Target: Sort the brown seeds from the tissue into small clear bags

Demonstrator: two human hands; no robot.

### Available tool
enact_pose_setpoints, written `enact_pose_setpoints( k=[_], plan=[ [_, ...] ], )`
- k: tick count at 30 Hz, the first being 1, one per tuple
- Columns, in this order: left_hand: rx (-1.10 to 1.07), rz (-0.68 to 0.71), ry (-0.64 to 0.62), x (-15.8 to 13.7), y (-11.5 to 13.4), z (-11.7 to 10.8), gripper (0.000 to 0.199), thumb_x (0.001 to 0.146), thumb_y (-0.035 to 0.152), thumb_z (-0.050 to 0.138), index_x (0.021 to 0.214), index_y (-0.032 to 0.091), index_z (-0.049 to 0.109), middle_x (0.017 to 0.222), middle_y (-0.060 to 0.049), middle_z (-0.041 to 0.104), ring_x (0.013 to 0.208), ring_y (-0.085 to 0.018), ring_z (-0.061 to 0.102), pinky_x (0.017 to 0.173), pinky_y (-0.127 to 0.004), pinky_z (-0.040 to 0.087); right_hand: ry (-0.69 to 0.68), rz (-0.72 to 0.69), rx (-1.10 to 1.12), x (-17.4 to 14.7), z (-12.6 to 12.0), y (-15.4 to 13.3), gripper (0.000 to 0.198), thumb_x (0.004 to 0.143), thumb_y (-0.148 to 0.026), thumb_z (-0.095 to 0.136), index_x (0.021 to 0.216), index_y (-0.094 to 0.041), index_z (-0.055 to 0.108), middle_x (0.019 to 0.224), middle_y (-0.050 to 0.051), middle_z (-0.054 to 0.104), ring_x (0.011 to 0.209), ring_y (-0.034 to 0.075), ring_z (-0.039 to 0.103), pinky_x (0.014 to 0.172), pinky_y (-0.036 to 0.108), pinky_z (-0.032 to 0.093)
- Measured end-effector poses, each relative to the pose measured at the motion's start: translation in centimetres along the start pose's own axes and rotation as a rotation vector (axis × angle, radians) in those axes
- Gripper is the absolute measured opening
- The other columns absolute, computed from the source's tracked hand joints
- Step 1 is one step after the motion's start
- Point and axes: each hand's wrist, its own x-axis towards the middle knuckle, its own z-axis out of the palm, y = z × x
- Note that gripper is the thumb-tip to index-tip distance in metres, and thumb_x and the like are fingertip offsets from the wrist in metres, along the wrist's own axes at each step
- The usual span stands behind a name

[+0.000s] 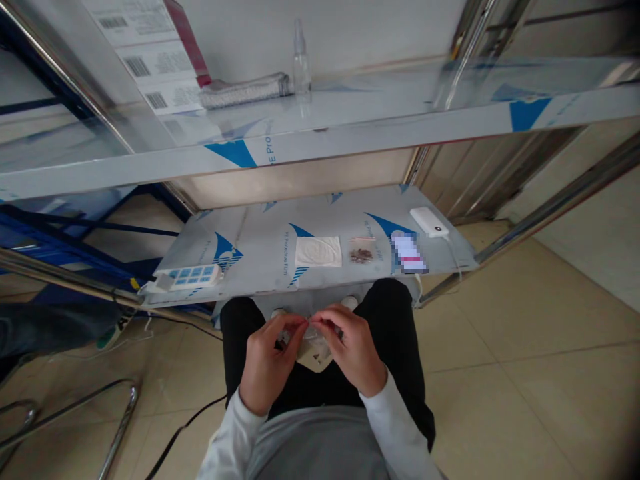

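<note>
Above my lap, my left hand and my right hand meet with their fingertips pinched together. What lies between the fingertips is too small to make out. Just below them shows something clear, like thin plastic, partly hidden by the fingers. A pale beige piece with small dark marks is lower between my hands, over my lap. On the low shelf ahead lie a folded white cloth and a small clear bag with brown bits. My hands touch neither of these.
A phone and a white device with a cable lie at the shelf's right. A power strip is at its left. The upper shelf bears boxes, a grey cloth and a spray bottle. Another person's leg shows left.
</note>
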Motion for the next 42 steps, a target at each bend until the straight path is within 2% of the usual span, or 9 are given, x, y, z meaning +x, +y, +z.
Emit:
enact_pose_setpoints(
  k=[5, 9, 17, 22, 25, 28, 31, 34, 42],
  plan=[
    [0.112, 0.122, -0.052, 0.0, 0.1, 0.1, 0.009, 0.086, 0.020, 0.052, 0.084, 0.019, 0.061, 0.074, -0.002, 0.063, 0.067, -0.012, 0.060, 0.066, -0.022, 0.047, -0.035, -0.076, -0.151, -0.1, 0.3, 0.4, 0.010, 0.089, -0.016, 0.054, 0.088, -0.019, 0.063, 0.084, 0.004, 0.063, 0.083, 0.017, 0.059, 0.076, 0.028, 0.046],
    [0.073, 0.112, -0.083, 0.1, 0.1, -0.1, 0.010, 0.086, 0.020, 0.052, 0.084, 0.018, 0.061, 0.074, -0.003, 0.062, 0.067, -0.013, 0.058, 0.063, -0.022, 0.046, -0.096, -0.116, -0.236, -0.3, 0.3, 0.7, 0.012, 0.091, -0.018, 0.051, 0.092, -0.019, 0.063, 0.087, 0.005, 0.062, 0.085, 0.018, 0.056, 0.080, 0.031, 0.044],
    [-0.154, -0.112, -0.101, -1.0, -0.9, 1.1, 0.019, 0.089, 0.032, 0.050, 0.083, 0.017, 0.060, 0.067, -0.001, 0.057, 0.061, -0.012, 0.052, 0.059, -0.023, 0.042, -0.165, -0.110, -0.294, 0.0, 0.2, 0.5, 0.017, 0.093, -0.018, 0.048, 0.092, -0.020, 0.065, 0.086, 0.005, 0.063, 0.086, 0.018, 0.055, 0.080, 0.033, 0.041],
    [-0.345, -0.291, 0.081, -1.9, -1.2, 3.0, 0.036, 0.094, 0.039, 0.038, 0.066, 0.018, 0.046, 0.058, 0.003, 0.045, 0.053, -0.010, 0.044, 0.053, -0.021, 0.038, -0.117, -0.087, -0.246, 0.1, 0.1, 0.6, 0.014, 0.090, -0.018, 0.053, 0.089, -0.022, 0.066, 0.082, 0.003, 0.066, 0.083, 0.018, 0.058, 0.078, 0.032, 0.043],
    [-0.384, -0.279, 0.116, -1.8, -1.4, 2.8, 0.026, 0.091, 0.040, 0.045, 0.084, 0.017, 0.057, 0.075, -0.002, 0.059, 0.067, -0.012, 0.056, 0.063, -0.022, 0.046, -0.084, -0.060, -0.221, 0.0, 0.0, 0.7, 0.009, 0.089, -0.018, 0.057, 0.091, -0.021, 0.065, 0.083, 0.003, 0.068, 0.081, 0.018, 0.060, 0.076, 0.031, 0.044],
    [-0.443, -0.197, -0.065, -1.3, -2.0, 1.9, 0.033, 0.083, 0.036, 0.061, 0.111, 0.019, 0.060, 0.103, -0.008, 0.067, 0.091, -0.017, 0.064, 0.081, -0.028, 0.050, -0.084, -0.042, -0.203, 0.0, 0.0, 0.8, 0.007, 0.087, -0.017, 0.058, 0.086, -0.021, 0.063, 0.080, 0.002, 0.068, 0.080, 0.018, 0.061, 0.074, 0.030, 0.045],
    [-0.396, -0.175, -0.172, -0.9, -2.6, 1.1, 0.025, 0.077, 0.031, 0.068, 0.098, 0.019, 0.069, 0.094, -0.007, 0.071, 0.084, -0.018, 0.066, 0.078, -0.028, 0.052, -0.074, -0.023, -0.171, -0.1, 0.1, 0.7, 0.004, 0.086, -0.020, 0.061, 0.083, -0.021, 0.063, 0.077, 0.002, 0.067, 0.078, 0.017, 0.061, 0.073, 0.029, 0.045],
    [-0.377, -0.207, -0.148, -0.8, -2.6, 0.7, 0.016, 0.078, 0.032, 0.066, 0.084, 0.018, 0.072, 0.083, -0.007, 0.073, 0.076, -0.017, 0.066, 0.071, -0.026, 0.052, -0.066, 0.002, -0.124, -0.2, 0.0, 0.5, 0.003, 0.085, -0.023, 0.062, 0.082, -0.022, 0.063, 0.076, 0.001, 0.066, 0.075, 0.016, 0.061, 0.071, 0.027, 0.046],
    [-0.375, -0.232, -0.126, -0.9, -1.8, 0.3, 0.016, 0.078, 0.031, 0.066, 0.083, 0.017, 0.072, 0.081, -0.006, 0.072, 0.073, -0.016, 0.065, 0.068, -0.025, 0.051, -0.105, 0.041, -0.091, -0.3, -0.1, 0.8, 0.004, 0.086, -0.022, 0.061, 0.084, -0.022, 0.065, 0.078, 0.001, 0.067, 0.074, 0.016, 0.062, 0.069, 0.026, 0.046]
  ],
)
